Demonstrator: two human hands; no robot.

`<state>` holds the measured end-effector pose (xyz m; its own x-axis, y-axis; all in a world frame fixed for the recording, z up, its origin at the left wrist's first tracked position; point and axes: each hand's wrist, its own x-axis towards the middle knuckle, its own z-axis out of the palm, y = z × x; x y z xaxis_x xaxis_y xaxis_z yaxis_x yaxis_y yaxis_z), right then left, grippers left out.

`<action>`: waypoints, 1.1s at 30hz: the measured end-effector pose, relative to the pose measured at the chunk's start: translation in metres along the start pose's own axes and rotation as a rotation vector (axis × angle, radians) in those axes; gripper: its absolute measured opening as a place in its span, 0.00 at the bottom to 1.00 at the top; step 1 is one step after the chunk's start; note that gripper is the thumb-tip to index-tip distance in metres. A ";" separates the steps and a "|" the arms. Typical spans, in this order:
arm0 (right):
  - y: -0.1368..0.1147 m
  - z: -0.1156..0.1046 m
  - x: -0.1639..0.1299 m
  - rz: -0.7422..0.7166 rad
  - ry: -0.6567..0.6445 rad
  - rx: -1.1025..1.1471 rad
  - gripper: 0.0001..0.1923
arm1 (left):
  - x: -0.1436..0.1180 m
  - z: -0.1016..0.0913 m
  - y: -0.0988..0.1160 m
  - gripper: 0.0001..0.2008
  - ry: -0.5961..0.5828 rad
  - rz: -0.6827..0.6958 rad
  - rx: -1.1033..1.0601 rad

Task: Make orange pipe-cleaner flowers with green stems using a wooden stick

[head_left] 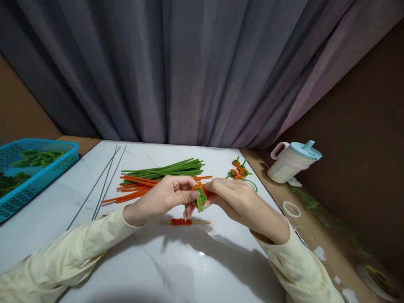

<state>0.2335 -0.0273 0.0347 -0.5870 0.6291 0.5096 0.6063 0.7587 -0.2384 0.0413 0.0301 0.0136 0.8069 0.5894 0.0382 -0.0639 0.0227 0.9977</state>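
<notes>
Far left, a blue basket [47, 166] sits at the table's edge with green pieces [38, 158] heaped inside. Next, three thin dark wires [101, 185] lie slanting across the white marble table [158, 261]. Past them, a bundle of green stems [167, 168] rests on top of a fan of orange stems [135, 189], both pointing toward me at a low angle. My left hand [164, 195] comes in from the left, sleeve pale yellow, fingers curled and thumb pressed against fingertip, pinching the small flower [200, 197]: green loops with orange behind. The flower is held just above the table, near centre, between my two hands. Below it a short stick [186, 221] with an orange wrap at its middle lies flat on the marble, not touched. My right hand [236, 198] meets the flower from the other side, fingertips closed on its orange part, knuckles up. Behind that hand, a cluster of finished orange flowers [239, 168] lies near the table's back right corner, with a green ring [251, 184] just beside them. Off the table to the right: a white tape ring [291, 209] on the brown ledge, then a cup [292, 162] with a light blue lid and pink handle.
</notes>
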 end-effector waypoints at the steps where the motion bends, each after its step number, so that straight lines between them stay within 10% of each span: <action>1: -0.001 0.000 0.001 -0.013 0.009 0.013 0.10 | 0.000 0.000 0.000 0.14 0.006 0.004 0.019; 33: 0.008 0.007 0.003 0.052 -0.031 0.170 0.06 | -0.007 0.010 -0.001 0.07 0.211 0.456 0.604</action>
<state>0.2331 -0.0180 0.0287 -0.5751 0.6709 0.4681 0.5380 0.7412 -0.4014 0.0412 0.0176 0.0134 0.6453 0.5776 0.5000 0.0172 -0.6652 0.7464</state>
